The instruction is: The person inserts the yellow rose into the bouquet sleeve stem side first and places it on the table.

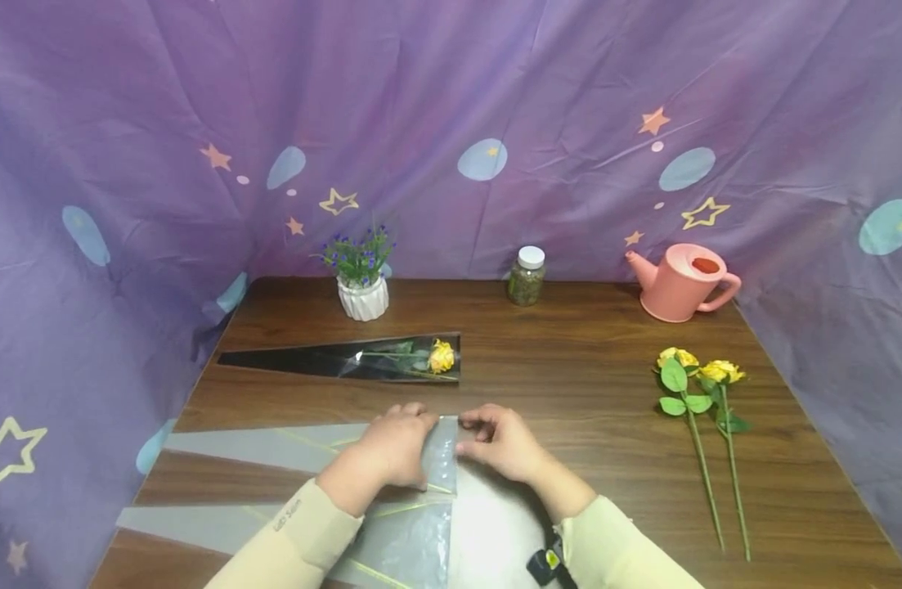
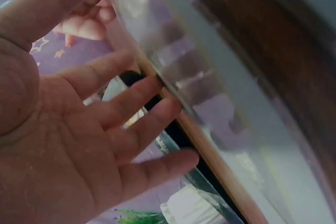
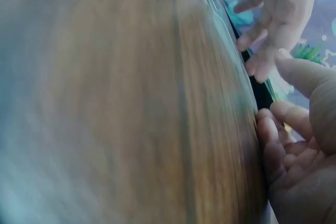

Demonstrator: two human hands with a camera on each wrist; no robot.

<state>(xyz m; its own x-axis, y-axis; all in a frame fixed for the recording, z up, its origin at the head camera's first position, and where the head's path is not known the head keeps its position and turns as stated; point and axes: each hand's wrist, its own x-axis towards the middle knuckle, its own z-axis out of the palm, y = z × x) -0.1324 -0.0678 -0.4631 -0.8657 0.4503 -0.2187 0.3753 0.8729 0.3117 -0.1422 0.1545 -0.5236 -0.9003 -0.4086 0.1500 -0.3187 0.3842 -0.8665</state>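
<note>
Two clear bags, a farther bag (image 1: 311, 448) and a nearer bag (image 1: 406, 540), lie just beside each other on the table (image 1: 568, 360) in my head view. The left hand (image 1: 393, 446) rests across the farther one; the right hand (image 1: 505, 446) is at its wide edge. I judge the film light, limp and slippery, quick to crease; I'd take it by a corner of the wide end, the other palm steadying it. On the left wrist, I get what the head view hides: the palm (image 2: 58, 145), fingers (image 2: 147, 125) extended and spread, clasping nothing. On the right wrist, the thumb (image 3: 304, 74) stands off from loosely bent fingers, so I see no pinch; whether film lies beneath them, I can't tell.
</note>
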